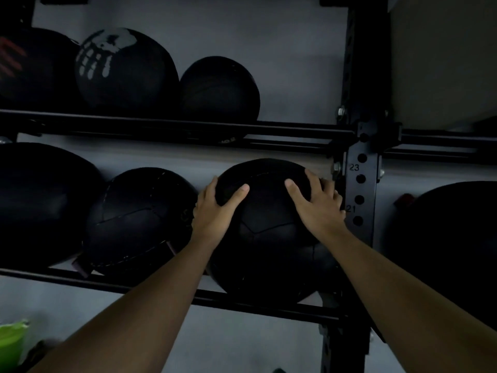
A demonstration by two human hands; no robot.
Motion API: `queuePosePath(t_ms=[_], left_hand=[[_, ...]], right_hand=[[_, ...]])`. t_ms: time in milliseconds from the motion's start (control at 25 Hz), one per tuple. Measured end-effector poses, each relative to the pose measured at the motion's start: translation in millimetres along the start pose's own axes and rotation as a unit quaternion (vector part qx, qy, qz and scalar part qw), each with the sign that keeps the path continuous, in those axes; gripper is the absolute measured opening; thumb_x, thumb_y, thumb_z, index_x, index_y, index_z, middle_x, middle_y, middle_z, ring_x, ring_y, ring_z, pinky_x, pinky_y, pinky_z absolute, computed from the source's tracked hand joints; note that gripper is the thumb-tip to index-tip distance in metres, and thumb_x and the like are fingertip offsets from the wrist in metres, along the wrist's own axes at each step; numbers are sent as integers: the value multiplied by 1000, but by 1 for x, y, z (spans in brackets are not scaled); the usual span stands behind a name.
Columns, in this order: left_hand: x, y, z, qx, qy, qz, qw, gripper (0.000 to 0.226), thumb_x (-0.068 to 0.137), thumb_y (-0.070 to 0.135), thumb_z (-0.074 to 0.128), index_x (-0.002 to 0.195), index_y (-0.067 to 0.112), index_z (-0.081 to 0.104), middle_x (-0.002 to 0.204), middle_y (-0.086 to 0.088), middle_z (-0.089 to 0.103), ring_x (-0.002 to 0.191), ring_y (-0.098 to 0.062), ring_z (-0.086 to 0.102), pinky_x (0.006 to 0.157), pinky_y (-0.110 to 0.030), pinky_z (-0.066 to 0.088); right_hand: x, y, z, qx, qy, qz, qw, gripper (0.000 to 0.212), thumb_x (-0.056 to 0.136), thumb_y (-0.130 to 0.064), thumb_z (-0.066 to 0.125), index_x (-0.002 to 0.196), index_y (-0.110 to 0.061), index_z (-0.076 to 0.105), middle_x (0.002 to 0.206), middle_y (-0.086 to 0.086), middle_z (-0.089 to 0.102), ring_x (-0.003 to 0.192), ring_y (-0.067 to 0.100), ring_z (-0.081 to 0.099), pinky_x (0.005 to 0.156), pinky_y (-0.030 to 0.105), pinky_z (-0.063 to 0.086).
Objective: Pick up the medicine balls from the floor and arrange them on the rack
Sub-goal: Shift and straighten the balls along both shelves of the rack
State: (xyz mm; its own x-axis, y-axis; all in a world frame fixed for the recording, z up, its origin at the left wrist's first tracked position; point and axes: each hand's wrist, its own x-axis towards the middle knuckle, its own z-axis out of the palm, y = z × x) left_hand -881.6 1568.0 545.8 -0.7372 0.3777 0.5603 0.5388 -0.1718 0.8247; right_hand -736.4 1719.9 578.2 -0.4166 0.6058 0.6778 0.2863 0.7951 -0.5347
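A black medicine ball [269, 232] rests on the lower rails of the black rack [269, 305], just left of the upright post. My left hand [215, 211] grips its upper left side, thumb on the front. My right hand [317, 205] presses on its upper right side, fingers spread over the top. To its left on the same shelf sit a stitched black ball [137, 222] and a larger black ball [40, 203].
The upper shelf holds a ball with a white handprint skull [123, 68], a smaller black ball [219, 88] and a red-marked ball [29, 65]. The perforated upright post [360, 189] stands right of my hands. Another ball [451, 238] lies beyond it. A green object [12, 340] is bottom left.
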Motion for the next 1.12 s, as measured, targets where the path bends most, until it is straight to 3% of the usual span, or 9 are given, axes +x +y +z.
queuePosePath(t_ms=[160, 360, 480, 600, 800, 960, 1120], left_hand=[[2, 7, 10, 14, 24, -41, 999, 105, 62, 94, 54, 154, 49, 31, 166, 4, 28, 152, -37, 26, 122, -63, 24], [-10, 14, 18, 39, 38, -63, 997, 104, 68, 92, 52, 156, 40, 29, 165, -1, 27, 150, -38, 28, 120, -64, 26], [-7, 8, 10, 81, 62, -12, 995, 98, 70, 91, 53, 149, 36, 37, 161, -2, 33, 148, -37, 31, 120, -61, 22], [3, -1, 10, 97, 17, 91, 991, 87, 83, 84, 50, 159, 49, 25, 173, 8, 19, 160, -28, 13, 126, -62, 11], [24, 3, 17, 92, 51, 113, 988, 76, 84, 84, 46, 152, 50, 37, 165, 11, 37, 151, -27, 35, 119, -62, 30], [27, 3, 18, 66, 69, 60, 994, 78, 83, 85, 43, 151, 46, 39, 163, 6, 39, 148, -32, 37, 118, -63, 32], [16, -3, 18, 64, 78, 73, 992, 78, 86, 84, 43, 152, 44, 38, 165, 7, 36, 151, -31, 32, 119, -64, 28]], right_hand=[[16, 5, 3, -5, 15, -8, 1000, 80, 88, -85, 26, 160, -49, 20, 174, 5, 15, 158, 42, 11, 118, 72, 9], [43, -2, -14, -14, -59, 10, 998, 71, 94, -80, 26, 159, -50, 23, 174, 4, 16, 158, 44, 9, 123, 68, 12], [27, -2, -8, 19, 7, 0, 1000, 65, 97, -75, 28, 157, -50, 30, 171, 5, 26, 156, 41, 18, 123, 65, 17], [-10, 8, 6, 24, 81, -62, 994, 64, 93, -78, 30, 152, -55, 33, 168, -1, 31, 156, 32, 22, 124, 62, 18], [9, -1, 7, -11, 74, -79, 994, 62, 96, -74, 34, 154, -52, 35, 167, -2, 31, 155, 31, 22, 123, 61, 15], [32, -12, 3, -26, 45, -91, 995, 57, 97, -73, 36, 150, -53, 43, 162, -4, 40, 153, 30, 28, 119, 60, 18], [26, -8, 5, -15, 69, -96, 993, 56, 96, -73, 34, 148, -54, 45, 158, -4, 44, 150, 28, 33, 118, 57, 21]])
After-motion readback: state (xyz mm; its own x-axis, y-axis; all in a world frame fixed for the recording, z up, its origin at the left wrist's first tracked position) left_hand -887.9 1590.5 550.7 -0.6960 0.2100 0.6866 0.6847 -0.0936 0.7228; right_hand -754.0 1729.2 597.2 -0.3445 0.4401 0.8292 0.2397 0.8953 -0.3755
